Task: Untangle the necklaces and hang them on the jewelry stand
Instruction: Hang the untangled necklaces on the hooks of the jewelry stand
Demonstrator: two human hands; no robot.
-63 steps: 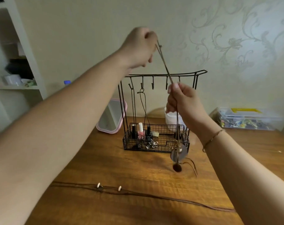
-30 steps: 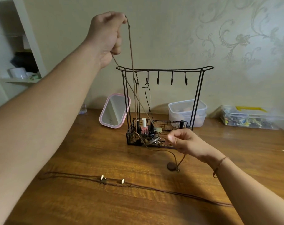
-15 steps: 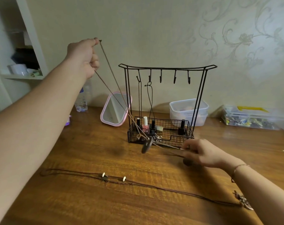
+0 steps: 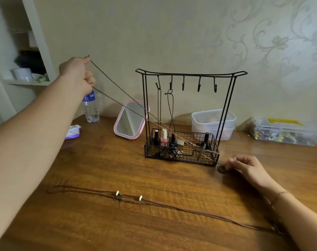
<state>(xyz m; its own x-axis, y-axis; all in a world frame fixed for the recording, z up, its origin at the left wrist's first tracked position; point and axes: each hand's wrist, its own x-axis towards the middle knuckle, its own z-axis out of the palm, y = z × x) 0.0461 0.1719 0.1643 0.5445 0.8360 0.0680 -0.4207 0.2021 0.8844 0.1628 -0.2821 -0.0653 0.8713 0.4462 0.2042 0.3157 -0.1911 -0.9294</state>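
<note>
- Big wooden table (image 4: pixel 103 171) fills the view, its far edge running along a pale wall with swirl-pattern wallpaper (image 4: pixel 273 42); a white shelf unit (image 4: pixel 36 42) stands at the far left.
- Broad bare wood lies open in front of the stand, crossed only by a dark cord necklace (image 4: pixel 172 208) with two pale beads, lying flat near the front.
- Black wire jewelry stand (image 4: pixel 190 74) sits upright mid-table, two thin necklaces hanging from its left hooks; the mesh basket at its base holds small polish bottles.
- Behind it: a pink-framed mirror (image 4: pixel 131 120) leaning, a water bottle (image 4: pixel 90 107), stacked clear tubs (image 4: pixel 213 122), a clear organizer box (image 4: pixel 284 131) of small bits at far right.
- Left hand (image 4: pixel 76 75) is raised, fingers curled and pinching a brown necklace (image 4: pixel 128 104), two strands pulled taut down across the stand.
- Right hand (image 4: pixel 244 167) sits low by the basket's right corner, fingertips pinching the other end beside its round dark pendant (image 4: pixel 221 169).
</note>
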